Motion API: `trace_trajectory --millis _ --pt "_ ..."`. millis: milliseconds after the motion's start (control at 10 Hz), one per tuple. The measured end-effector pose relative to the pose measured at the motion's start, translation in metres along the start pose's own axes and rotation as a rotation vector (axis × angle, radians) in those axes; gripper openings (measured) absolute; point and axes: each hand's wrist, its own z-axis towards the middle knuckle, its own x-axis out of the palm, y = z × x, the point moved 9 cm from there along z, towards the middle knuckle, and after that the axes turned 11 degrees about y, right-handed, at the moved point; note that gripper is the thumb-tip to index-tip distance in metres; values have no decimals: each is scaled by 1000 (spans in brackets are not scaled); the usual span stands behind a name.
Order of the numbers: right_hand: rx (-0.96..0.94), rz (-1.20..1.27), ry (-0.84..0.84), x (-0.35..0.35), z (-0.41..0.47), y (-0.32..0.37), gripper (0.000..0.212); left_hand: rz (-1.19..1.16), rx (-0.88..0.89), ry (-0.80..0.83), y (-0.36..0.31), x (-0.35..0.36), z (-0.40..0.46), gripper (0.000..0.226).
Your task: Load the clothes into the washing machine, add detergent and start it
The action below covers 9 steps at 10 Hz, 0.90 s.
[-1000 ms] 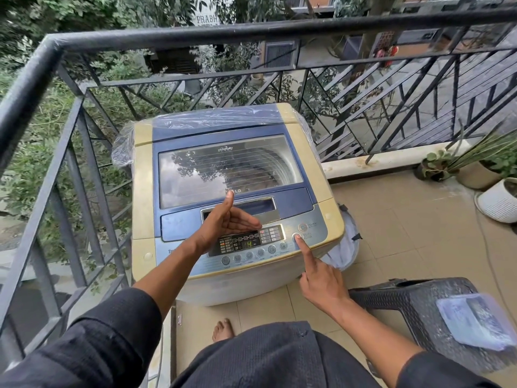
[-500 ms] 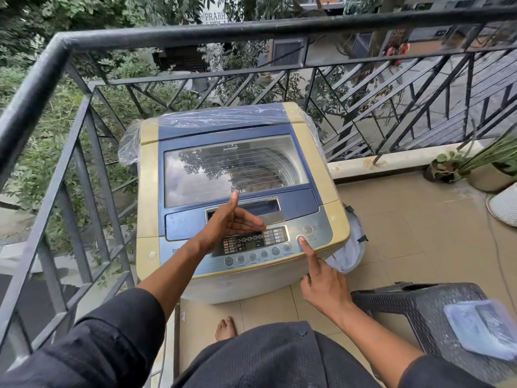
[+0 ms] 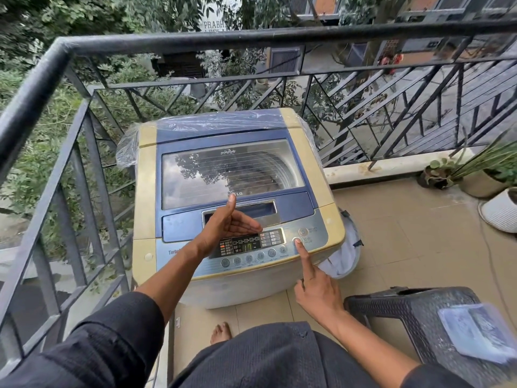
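Balcony: washing machine (image 3: 235,203), lid closed. Right hand (image 3: 317,292) (forefinger extended) on start button (image 3: 297,241); left hand (image 3: 226,228) open, empty. A glancing press may not register.

A tiled balcony in flat daylight, the beige floor (image 3: 405,247) running to a pale kerb (image 3: 391,169) under a black metal railing (image 3: 251,37) with slanted bars. Trees (image 3: 84,18) crowd the left side beyond it; a lane and buildings (image 3: 363,12) show past the far rail (a white sign among the leaves reads "PRABH"). Potted plants (image 3: 486,175) sit in the right corner beside a white pot (image 3: 500,211). A dark woven stool (image 3: 414,312) stands nearby, a clear plastic packet (image 3: 478,331) lying on it.
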Motion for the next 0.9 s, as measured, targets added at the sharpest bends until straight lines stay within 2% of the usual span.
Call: trace_trajectory --millis 200,300,500,600,700,800,900 --pt "27 -49 -10 -6 1 -2 102 1 27 -22 3 0 -1 92" --pt "6 -58 -48 -15 4 -1 88 -30 32 -26 5 0 -2 91" --pt "-76 4 -204 -52 5 20 39 -64 77 -58 2 -1 -2 85" --pt "-115 -14 -275 -67 10 30 22 -70 85 -110 4 -2 -2 82" --pt "-126 -15 -343 -86 20 41 15 -29 129 -177 8 -1 -4 63" --pt "-161 -26 -373 -101 32 56 13 134 160 -280 6 0 -9 44" --pt "-181 -64 -354 -106 47 66 16 496 162 -477 -7 -5 -23 38"
